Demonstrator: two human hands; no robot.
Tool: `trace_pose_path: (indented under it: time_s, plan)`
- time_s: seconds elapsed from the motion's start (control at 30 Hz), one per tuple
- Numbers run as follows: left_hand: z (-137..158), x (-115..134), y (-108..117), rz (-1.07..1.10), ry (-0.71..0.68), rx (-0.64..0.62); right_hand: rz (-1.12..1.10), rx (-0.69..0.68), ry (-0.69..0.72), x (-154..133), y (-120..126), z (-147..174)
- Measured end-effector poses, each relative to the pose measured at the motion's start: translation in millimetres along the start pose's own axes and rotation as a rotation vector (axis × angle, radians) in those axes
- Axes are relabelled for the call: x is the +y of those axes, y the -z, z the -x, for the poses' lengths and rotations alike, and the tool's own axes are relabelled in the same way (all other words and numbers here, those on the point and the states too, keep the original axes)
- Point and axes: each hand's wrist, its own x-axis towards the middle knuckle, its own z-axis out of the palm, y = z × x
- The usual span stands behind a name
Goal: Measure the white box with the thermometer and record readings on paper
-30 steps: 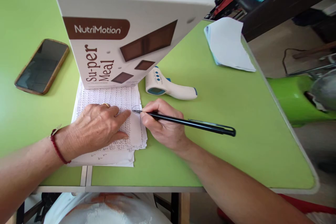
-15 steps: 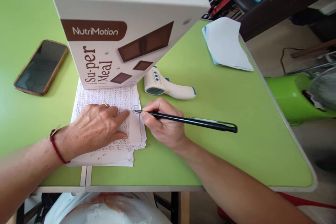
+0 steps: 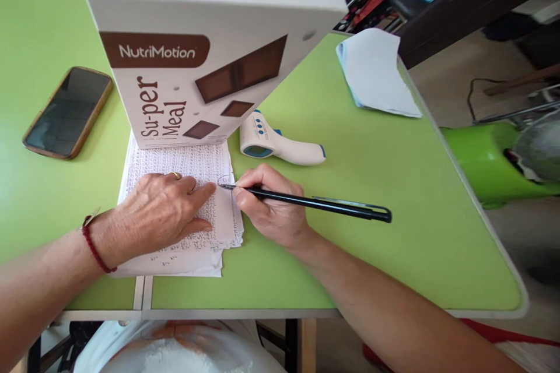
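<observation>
My right hand [image 3: 273,204] grips a black pen [image 3: 315,203], its tip at the right edge of a handwritten sheet of paper [image 3: 225,215], beside a small drawn curve. Spread flat over the same sheet is my left hand [image 3: 164,210], its index finger pointing toward the pen tip; it wears a ring and a red cord bracelet. Dense rows of small writing cover the sheet, which lies on other papers. A tall white NutriMotion box [image 3: 161,87] stands at the sheet's top end.
A white infrared thermometer [image 3: 280,145] lies just right of the box. At the left is a phone [image 3: 67,112] in a brown case. Folded papers [image 3: 376,73] rest near the right edge of the green table [image 3: 394,268]. A green bin [image 3: 476,163] stands beyond that edge.
The pen tip has shifted very slightly left, and my right hand with it. My left hand stays in place on the paper.
</observation>
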Motion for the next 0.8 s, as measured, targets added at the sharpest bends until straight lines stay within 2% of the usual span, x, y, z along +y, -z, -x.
trace_pose_path:
  time_s: [0.17,0.3,0.47,0.8]
  plan:
    - [-1.0,-0.5,-0.3,0.000,0.003,-0.005,-0.007,0.048,0.000,-0.2,-1.2,0.5]
    - [-0.7,-0.6,0.1,0.000,0.002,-0.013,0.018,0.015,0.004,-0.6,-0.6,0.1]
    - [-0.2,-0.7,-0.5,-0.001,-0.002,0.004,-0.006,0.083,-0.004,-0.3,-1.0,-0.2]
    - [0.0,-0.7,-1.1,-0.004,-0.008,0.030,0.046,0.047,-0.004,-0.7,-0.7,-0.4]
